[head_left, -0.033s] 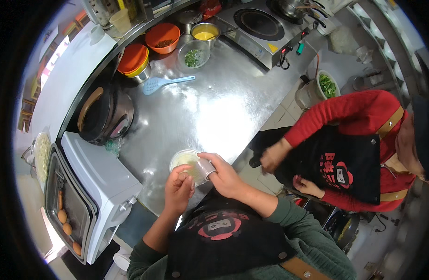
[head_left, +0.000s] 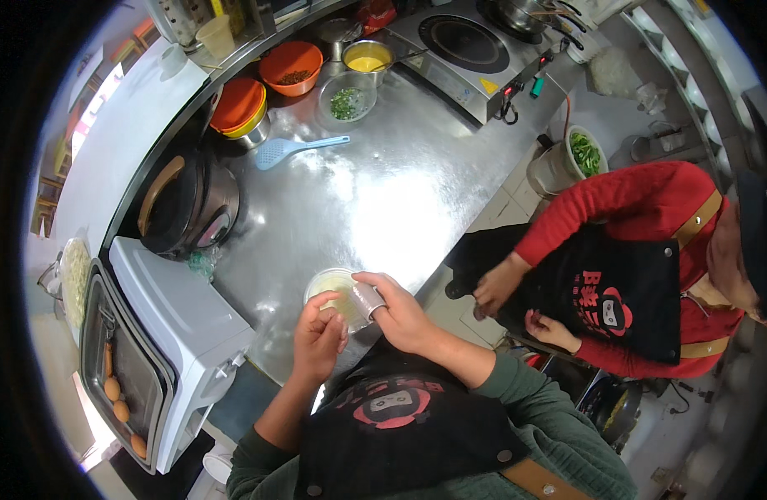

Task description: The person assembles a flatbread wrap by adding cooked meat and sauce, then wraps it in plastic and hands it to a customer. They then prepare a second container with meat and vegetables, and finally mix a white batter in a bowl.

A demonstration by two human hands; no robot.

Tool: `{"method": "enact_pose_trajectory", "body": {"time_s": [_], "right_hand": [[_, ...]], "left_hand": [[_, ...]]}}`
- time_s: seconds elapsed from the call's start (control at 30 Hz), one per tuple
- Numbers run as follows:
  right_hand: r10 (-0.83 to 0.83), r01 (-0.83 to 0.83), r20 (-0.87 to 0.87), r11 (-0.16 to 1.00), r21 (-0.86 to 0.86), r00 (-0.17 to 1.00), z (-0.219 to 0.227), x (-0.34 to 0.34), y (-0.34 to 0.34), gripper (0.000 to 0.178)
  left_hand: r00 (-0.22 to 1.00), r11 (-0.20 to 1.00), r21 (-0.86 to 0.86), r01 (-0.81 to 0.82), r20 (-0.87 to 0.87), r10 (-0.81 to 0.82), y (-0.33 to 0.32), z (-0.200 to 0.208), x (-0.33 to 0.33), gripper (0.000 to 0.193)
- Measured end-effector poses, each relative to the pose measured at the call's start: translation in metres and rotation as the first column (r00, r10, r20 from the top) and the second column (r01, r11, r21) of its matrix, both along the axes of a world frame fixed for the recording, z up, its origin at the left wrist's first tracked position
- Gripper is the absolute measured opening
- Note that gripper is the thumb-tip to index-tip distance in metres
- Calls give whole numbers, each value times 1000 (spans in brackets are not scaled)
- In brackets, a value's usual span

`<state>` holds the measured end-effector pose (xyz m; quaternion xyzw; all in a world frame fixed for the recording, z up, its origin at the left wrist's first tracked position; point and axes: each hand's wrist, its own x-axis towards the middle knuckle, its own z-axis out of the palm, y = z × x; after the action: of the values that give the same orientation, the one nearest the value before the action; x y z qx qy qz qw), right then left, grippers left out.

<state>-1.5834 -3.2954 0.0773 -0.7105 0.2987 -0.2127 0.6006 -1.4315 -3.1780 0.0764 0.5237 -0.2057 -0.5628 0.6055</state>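
Near the front edge of the steel counter, a small round clear container [head_left: 315, 287] with pale contents stands beneath my hands. My right hand [head_left: 408, 321] is wrapped round a short silvery cylinder [head_left: 367, 301], tilted over the container's right side. At the container's near left side is my left hand [head_left: 318, 337], its fingers curled in and the index finger bent toward the rim. Whether those curled fingers hold anything is hidden. The container's near side is partly covered by both hands.
A blue slotted spatula [head_left: 292, 150] lies across the steel counter [head_left: 317, 208]. Behind it stand an orange bowl [head_left: 285, 62] and a bowl of chopped greens [head_left: 350, 102]. The induction cooker [head_left: 450, 67] is far right. A white appliance [head_left: 179, 308] stands left; a co-worker [head_left: 625, 250] stands right.
The co-worker's upper hand has shifted slightly down, and its blur has lessened. My own hands and the silvery cylinder have stayed in place.
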Motion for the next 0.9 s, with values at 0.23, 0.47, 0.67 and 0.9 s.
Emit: {"method": "enact_pose_trajectory", "body": {"time_s": [0.23,0.47,0.67,0.9], "right_hand": [[72,-68,-38,993,100,997,-23,35,-16,50],[216,-216,7,976,16,976,-33,80,-48,38],[300,-298,-40,953,50,953,-36,94,-70,39],[324,-329,-121,944,-24,938,-71,120,-64,42]], "left_hand": [[998,998,4,-58,-8,58,6,-26,29,18],[975,975,68,-211,92,204,15,-29,41,19],[953,939,163,-302,37,300,5,-36,44,18],[924,872,308,-380,92,370,13,-54,58,13]]}}
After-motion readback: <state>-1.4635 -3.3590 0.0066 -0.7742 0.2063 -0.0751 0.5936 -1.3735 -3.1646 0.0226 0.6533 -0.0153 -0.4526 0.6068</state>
